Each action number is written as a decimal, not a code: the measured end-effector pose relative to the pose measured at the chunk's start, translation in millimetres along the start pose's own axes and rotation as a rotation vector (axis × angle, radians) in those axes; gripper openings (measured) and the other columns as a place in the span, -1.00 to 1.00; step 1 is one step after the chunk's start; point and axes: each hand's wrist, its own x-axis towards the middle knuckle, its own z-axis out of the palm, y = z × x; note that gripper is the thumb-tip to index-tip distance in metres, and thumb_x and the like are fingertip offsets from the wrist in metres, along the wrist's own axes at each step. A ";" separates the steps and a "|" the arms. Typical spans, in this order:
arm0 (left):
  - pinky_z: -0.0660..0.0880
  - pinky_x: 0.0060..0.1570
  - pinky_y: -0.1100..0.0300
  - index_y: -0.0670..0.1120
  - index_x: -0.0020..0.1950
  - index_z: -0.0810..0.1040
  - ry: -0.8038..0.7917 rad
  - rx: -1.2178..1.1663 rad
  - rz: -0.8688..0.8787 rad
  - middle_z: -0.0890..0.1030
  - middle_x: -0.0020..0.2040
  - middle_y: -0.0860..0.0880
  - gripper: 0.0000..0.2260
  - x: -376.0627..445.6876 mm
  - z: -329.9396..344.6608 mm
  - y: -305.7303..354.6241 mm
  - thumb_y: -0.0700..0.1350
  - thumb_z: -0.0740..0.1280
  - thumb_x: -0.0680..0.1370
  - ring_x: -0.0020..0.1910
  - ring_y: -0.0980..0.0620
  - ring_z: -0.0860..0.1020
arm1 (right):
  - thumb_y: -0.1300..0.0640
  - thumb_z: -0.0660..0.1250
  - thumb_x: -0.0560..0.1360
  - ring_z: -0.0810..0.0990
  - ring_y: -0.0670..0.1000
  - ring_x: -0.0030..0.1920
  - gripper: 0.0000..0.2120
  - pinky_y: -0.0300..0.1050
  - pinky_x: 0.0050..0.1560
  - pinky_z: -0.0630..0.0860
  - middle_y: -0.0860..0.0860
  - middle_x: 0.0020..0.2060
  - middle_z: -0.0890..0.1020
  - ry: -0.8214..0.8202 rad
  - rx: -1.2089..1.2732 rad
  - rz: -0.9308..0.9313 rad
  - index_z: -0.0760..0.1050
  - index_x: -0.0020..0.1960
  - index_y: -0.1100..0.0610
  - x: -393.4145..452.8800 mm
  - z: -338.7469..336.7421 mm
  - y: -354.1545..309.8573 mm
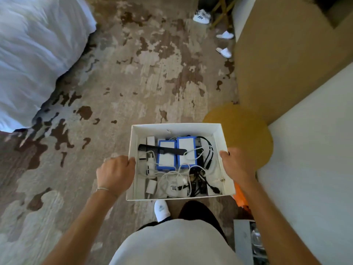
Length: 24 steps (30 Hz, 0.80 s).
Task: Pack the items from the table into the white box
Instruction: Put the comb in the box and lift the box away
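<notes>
Both hands grip the white box [177,129], left hand [114,173] and right hand [236,165] on opposite walls; I should carry it level so the comb [162,150] and cables stay inside.

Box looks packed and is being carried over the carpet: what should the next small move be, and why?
Probably keep the white box level and carry it on to wherever it gets set down. The left hand and right hand grip opposite side walls, and the black comb lies loose on top of the blue-edged packs and cables, so tilting could shift things.

Head cam, looking steeply down, close-up.
</notes>
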 end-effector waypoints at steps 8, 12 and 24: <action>0.50 -0.33 0.11 -0.11 -0.42 0.44 -0.057 -0.010 0.087 0.51 -0.43 -0.08 -0.55 56.0 23.3 109.3 0.05 0.11 0.60 -0.42 -0.10 0.51 | 0.02 0.25 0.61 0.34 -0.01 -0.46 -0.57 -0.15 -0.42 0.15 0.08 -0.47 0.45 0.138 -0.086 0.090 0.37 -0.38 0.18 73.3 -41.3 56.5; 0.41 -0.32 0.11 -0.10 -0.40 0.45 -0.054 0.020 0.100 0.49 -0.41 -0.06 -0.56 82.4 50.6 162.7 0.07 0.10 0.60 -0.41 -0.09 0.48 | 0.03 0.26 0.61 0.32 0.01 -0.47 -0.58 -0.13 -0.38 0.21 0.13 -0.45 0.50 0.153 -0.085 0.095 0.44 -0.34 0.26 121.6 -55.5 92.9; 0.45 -0.23 0.10 -0.10 -0.25 0.51 -0.216 0.164 0.100 0.50 -0.29 -0.08 -0.61 145.9 161.7 308.9 0.07 0.09 0.63 -0.29 -0.11 0.50 | 0.02 0.28 0.61 0.29 -0.06 -0.53 -0.52 -0.21 -0.43 0.14 -0.02 -0.55 0.36 0.072 -0.094 0.069 0.28 -0.46 0.07 271.2 -65.1 217.4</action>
